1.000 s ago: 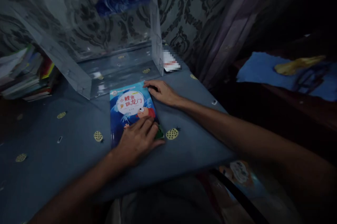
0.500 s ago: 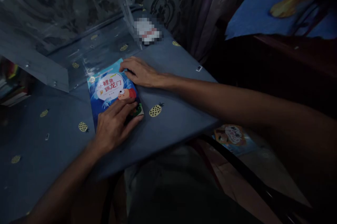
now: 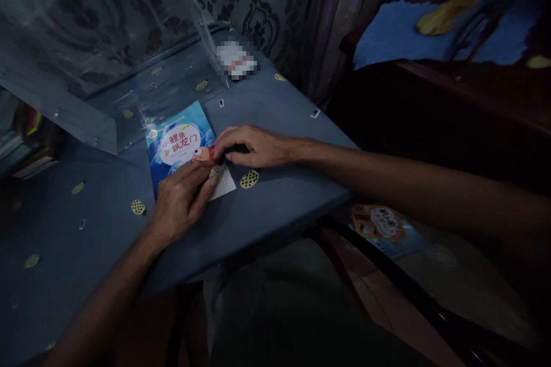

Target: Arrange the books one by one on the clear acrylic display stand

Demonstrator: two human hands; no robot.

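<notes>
- Book (image 3: 178, 140), blue and face up, lay on the table (image 3: 275, 206) beneath my hands.
- My left hand (image 3: 183, 194) rested over the book's lower part, fingers bent; whether they pinched it, I could not tell.
- My right hand (image 3: 253, 146) came in at the book's right edge, fingers curved, a gap between them and the thumb; I could not tell whether the fingertips, close to my left ones, gripped.
- White page (image 3: 226, 184) showed at the lower right corner, beside my left thumb.
- Clear plastic stand (image 3: 94, 126) stood just behind the book.
- Blue cloth (image 3: 379, 34) lay well off to the right.
</notes>
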